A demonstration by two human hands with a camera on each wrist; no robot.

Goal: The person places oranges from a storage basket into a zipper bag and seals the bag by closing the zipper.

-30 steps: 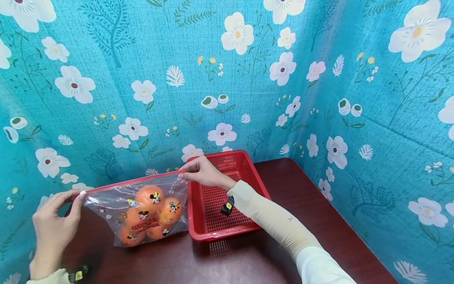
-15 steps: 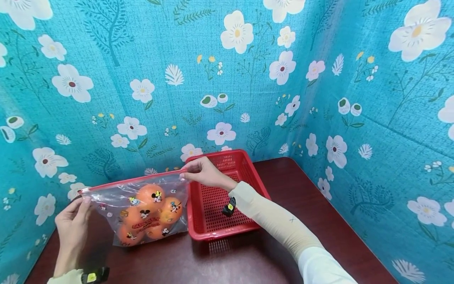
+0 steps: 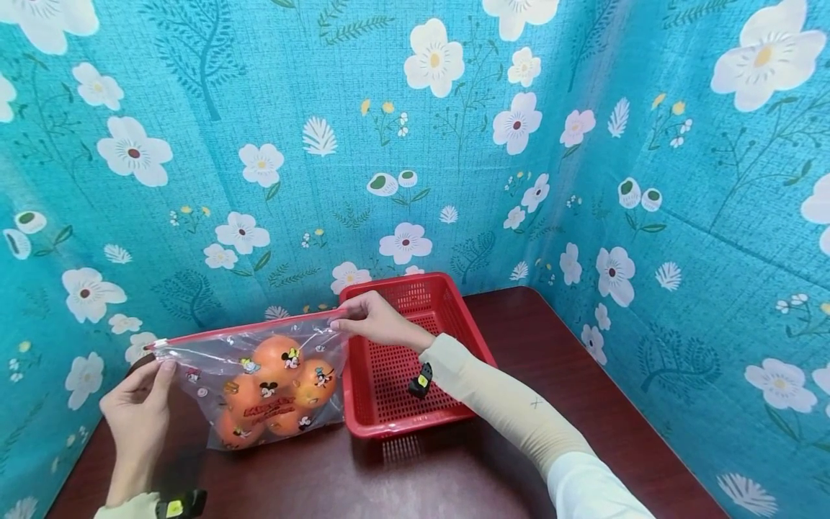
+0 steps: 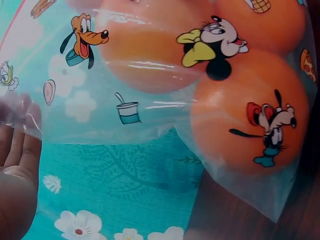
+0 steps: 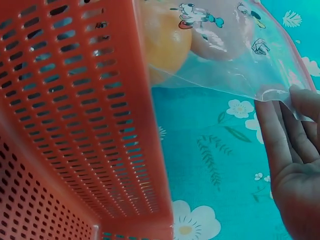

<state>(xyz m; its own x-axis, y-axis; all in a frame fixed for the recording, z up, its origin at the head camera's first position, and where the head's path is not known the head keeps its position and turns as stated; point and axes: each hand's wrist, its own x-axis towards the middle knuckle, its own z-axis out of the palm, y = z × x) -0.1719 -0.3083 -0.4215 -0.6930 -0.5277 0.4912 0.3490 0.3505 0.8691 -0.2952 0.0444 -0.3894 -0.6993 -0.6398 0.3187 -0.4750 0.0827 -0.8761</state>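
A clear zip bag (image 3: 217, 360) with a red top edge and cartoon prints stands on the table. Several oranges (image 3: 275, 360) fill its lower part. My left hand (image 3: 139, 411) pinches the bag's upper left corner between thumb and fingers, just below a whitish end piece on the red edge. At the other end, my right hand (image 3: 379, 321) pinches the upper right corner, and the top edge is stretched between both hands. The right wrist view shows the thumb and fingers (image 5: 275, 135) on the film. Bag and oranges fill much of the left wrist view.
A red plastic basket (image 3: 421, 425) with slotted walls stands right beside the bag, under my right forearm. The dark reddish table (image 3: 519, 324) ends at a rounded far right corner. A teal flowered cloth (image 3: 324, 238) hangs behind and to the right.
My left hand has shifted right and now holds the bag's corner closer in, leaving the end of the red edge exposed. The right hand has moved slightly right; the basket stays put.
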